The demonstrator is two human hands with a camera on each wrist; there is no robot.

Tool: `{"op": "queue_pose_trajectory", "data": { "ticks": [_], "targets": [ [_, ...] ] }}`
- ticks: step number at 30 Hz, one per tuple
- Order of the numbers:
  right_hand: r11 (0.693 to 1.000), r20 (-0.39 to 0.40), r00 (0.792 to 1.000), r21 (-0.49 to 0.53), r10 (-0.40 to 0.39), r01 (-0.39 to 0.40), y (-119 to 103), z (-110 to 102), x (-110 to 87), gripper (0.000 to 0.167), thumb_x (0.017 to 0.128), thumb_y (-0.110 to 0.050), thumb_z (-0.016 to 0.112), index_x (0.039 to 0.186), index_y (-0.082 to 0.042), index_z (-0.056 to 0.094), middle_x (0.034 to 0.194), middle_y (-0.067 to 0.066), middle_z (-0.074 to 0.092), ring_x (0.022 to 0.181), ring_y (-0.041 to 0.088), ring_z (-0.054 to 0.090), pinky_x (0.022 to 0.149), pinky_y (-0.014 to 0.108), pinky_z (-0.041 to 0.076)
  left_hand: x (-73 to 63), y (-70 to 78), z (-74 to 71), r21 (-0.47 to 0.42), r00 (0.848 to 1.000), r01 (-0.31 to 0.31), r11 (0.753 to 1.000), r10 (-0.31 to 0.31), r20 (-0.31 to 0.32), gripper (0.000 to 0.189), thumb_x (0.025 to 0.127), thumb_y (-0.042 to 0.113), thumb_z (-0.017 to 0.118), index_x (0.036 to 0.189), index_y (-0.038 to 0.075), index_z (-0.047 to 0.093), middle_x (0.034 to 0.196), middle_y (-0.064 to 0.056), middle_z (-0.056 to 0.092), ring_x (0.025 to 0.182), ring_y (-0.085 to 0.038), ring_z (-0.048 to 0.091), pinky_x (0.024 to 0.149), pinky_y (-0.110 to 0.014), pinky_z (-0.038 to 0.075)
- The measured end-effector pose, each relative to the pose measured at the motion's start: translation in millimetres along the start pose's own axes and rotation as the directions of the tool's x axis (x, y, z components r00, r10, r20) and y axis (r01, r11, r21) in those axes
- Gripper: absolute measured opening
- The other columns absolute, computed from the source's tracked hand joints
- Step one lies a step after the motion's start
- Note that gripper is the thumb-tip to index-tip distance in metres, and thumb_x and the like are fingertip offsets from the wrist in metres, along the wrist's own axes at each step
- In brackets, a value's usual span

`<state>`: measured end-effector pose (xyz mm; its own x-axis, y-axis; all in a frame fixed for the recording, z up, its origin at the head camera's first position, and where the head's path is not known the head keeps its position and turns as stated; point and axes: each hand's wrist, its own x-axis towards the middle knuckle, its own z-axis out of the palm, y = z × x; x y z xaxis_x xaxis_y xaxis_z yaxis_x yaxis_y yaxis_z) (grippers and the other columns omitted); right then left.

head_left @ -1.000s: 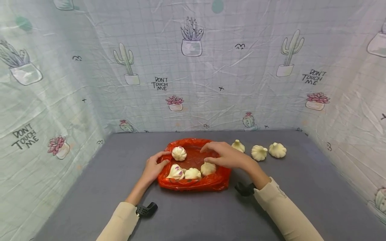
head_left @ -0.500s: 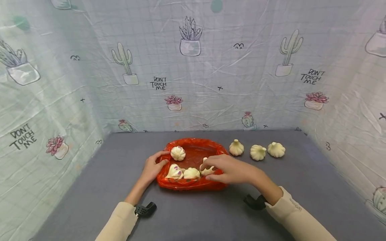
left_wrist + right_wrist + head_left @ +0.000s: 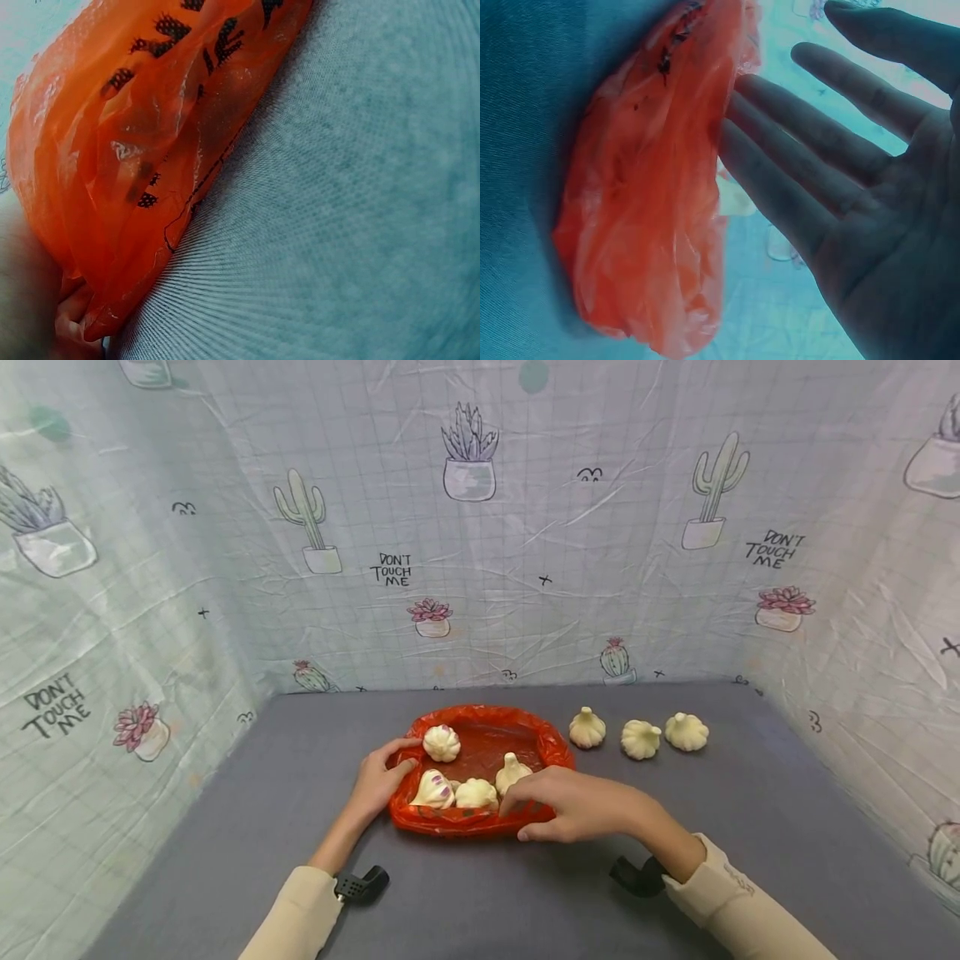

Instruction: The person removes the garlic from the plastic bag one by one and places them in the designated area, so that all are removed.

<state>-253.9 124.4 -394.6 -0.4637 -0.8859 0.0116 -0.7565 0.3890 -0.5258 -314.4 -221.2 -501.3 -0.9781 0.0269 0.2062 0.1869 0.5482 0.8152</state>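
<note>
An orange-red plastic bag (image 3: 480,827) lies on the table with its mouth spread wide and its rim rolled. Inside it are several garlic bulbs, among them one at the back left (image 3: 442,743) and a stem-up one (image 3: 512,772) by the right hand. The left hand (image 3: 377,779) holds the bag's left rim between thumb and fingers. Over the front right rim is the right hand (image 3: 577,806), fingers bent down towards the bag. In the right wrist view its fingers (image 3: 802,161) look straight and spread, their tips at the bag's edge, with nothing gripped.
Three more garlic bulbs lie right of the bag: one close to it (image 3: 587,727), one in the middle (image 3: 641,739) and one farthest right (image 3: 687,732). A patterned cloth backdrop (image 3: 480,602) encloses the grey table (image 3: 480,902) at the back and sides.
The right hand has let go of the garlic bulb at the bag's right and drawn back towards the front right rim. That bulb now stands stem up. The left hand stays put.
</note>
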Motion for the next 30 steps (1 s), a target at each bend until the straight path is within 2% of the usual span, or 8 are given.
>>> {"op": "queue_pose_trajectory", "data": {
  "ticks": [4,12,18,22,26,30],
  "targets": [
    [0.999,0.01,1.0,0.027,-0.027,0.026,-6,-4,-2.3,0.026,0.099,-0.026,0.07,0.124,-0.018,0.07,0.122,-0.007,0.072,0.113,0.006,0.066,0.101,0.03,0.055,1.5,1.2,-2.2,0.008,1.0,-0.001,1.0,0.001,-0.002,0.036,0.096,0.013,0.068,0.131,0.018,0.072,0.146,-0.015,0.062,0.141,-0.035,0.053,0.115,-0.056,0.042],
    [0.997,0.08,0.995,0.045,-0.058,0.054,-12,-6,-3.9,0.019,0.099,-0.026,0.07,0.118,-0.026,0.069,0.112,-0.015,0.07,0.106,0.004,0.067,0.098,0.028,0.056,0.0,0.2,-2.4,0.001,1.0,0.005,1.0,-0.005,0.016,0.036,0.097,0.013,0.068,0.133,0.018,0.071,0.147,-0.014,0.061,0.142,-0.035,0.051,0.116,-0.056,0.041],
    [0.997,0.032,0.999,0.077,-0.019,0.017,-4,-14,-12.6,0.023,0.1,-0.027,0.069,0.121,-0.018,0.071,0.118,-0.003,0.073,0.11,0.01,0.069,0.098,0.03,0.057,0.6,1.3,-0.6,-0.003,1.0,0.0,1.0,0.0,0.007,0.036,0.096,0.013,0.068,0.132,0.017,0.071,0.146,-0.015,0.062,0.142,-0.036,0.051,0.117,-0.056,0.041],
    [0.996,-0.019,1.0,0.092,0.012,-0.01,3,-24,-20.1,0.023,0.099,-0.025,0.07,0.12,-0.015,0.071,0.117,0.0,0.074,0.108,0.014,0.072,0.095,0.034,0.059,0.0,2.0,-0.1,-0.006,1.0,0.007,1.0,-0.007,0.014,0.036,0.096,0.013,0.068,0.132,0.017,0.071,0.147,-0.015,0.061,0.143,-0.035,0.051,0.117,-0.056,0.04],
    [0.99,-0.055,0.997,0.135,0.055,-0.048,7,-34,-27.6,0.023,0.098,-0.023,0.071,0.12,-0.014,0.071,0.117,0.002,0.074,0.104,0.011,0.072,0.093,0.039,0.06,-0.7,1.2,0.1,-0.014,1.0,0.017,1.0,-0.017,0.02,0.037,0.097,0.013,0.068,0.133,0.018,0.071,0.149,-0.015,0.059,0.145,-0.036,0.049,0.118,-0.057,0.039],
    [0.982,-0.074,0.993,0.17,0.096,-0.083,10,-38,-31.5,0.024,0.099,-0.022,0.07,0.122,-0.014,0.07,0.119,0.003,0.073,0.104,0.008,0.071,0.095,0.037,0.059,-0.8,0.3,-0.5,-0.013,1.0,0.011,1.0,-0.011,0.014,0.036,0.097,0.013,0.068,0.133,0.017,0.07,0.15,-0.016,0.058,0.146,-0.036,0.047,0.119,-0.057,0.037]
  ]
}}
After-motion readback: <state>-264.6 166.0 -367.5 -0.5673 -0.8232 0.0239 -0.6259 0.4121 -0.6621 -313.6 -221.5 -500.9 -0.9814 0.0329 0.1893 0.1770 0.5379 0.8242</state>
